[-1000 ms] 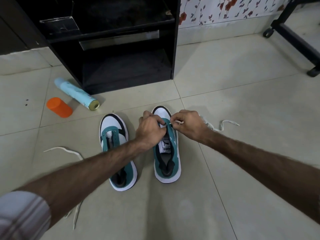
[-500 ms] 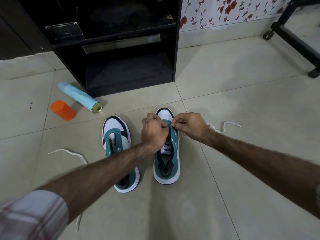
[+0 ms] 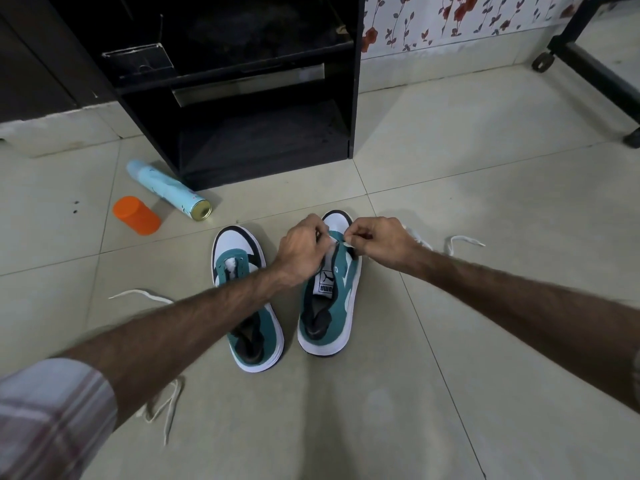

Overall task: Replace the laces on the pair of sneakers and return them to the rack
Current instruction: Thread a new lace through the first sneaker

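Left hand and right hand both pinch white lace at right sneaker eyelets; left sneaker beside it on floor.

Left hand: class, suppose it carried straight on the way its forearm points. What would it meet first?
Probably the right hand: the left hand points up and rightward over the right sneaker, which it seems already to touch. Depth is unclear.

Dim, even indoor light, soft shadows, wide-angle bending at edges.
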